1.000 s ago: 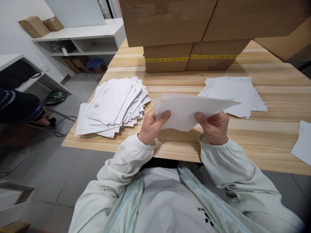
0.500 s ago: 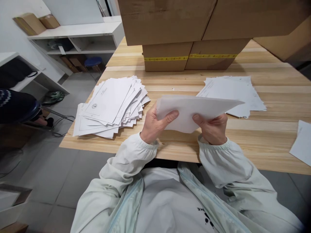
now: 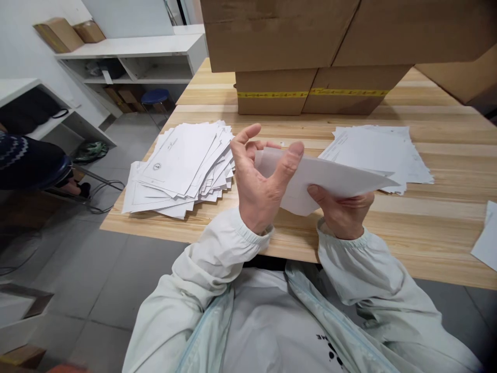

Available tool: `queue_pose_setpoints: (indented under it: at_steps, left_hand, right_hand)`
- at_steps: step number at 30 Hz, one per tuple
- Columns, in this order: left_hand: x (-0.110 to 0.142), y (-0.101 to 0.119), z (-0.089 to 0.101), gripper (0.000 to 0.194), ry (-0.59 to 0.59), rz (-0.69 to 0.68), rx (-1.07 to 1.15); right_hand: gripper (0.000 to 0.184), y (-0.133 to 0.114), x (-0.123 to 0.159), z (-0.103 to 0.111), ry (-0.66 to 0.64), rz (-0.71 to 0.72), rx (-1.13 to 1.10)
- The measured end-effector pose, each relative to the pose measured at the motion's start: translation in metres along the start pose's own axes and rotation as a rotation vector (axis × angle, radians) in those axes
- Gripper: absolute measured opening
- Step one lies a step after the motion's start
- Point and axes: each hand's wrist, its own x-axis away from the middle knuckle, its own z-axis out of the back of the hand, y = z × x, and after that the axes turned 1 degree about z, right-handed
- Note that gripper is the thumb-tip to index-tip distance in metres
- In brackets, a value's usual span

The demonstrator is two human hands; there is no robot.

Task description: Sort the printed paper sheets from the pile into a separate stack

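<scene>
White paper sheets, perhaps a thin bundle, are tilted above the table in front of me. My right hand grips their near right part, thumb on top and fingers underneath. My left hand is at their left end with its thumb raised and fingers spread; whether its fingers touch the paper behind I cannot tell. To the left lies a large, untidy pile of printed sheets, the top one bearing a round emblem. A smaller stack of papers lies to the right, partly covered by the held sheets.
Cardboard boxes with yellow tape are stacked at the back of the wooden table. Another paper lies at the right edge. A seated person, a blue stool and white shelves are off to the left.
My left hand has let go with its thumb and opened, its fingers rising at the paper's left end. My right hand still holds the sheets. The view has shifted slightly.
</scene>
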Motion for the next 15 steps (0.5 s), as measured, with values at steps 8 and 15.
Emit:
queue_pose_setpoints:
  at_steps: [8,15]
  left_hand:
    - [-0.0023,-0.0009,-0.0012,0.045,-0.028,0.041,-0.02]
    - [0.0004,0.006,0.0011,0.04,-0.081,0.052,0.036]
  right_hand:
    - [0.031,0.0003,0.002,0.0012,-0.043,0.015,0.005]
    - [0.03,-0.0009,-0.0029,0.0029,0.035,0.026,-0.007]
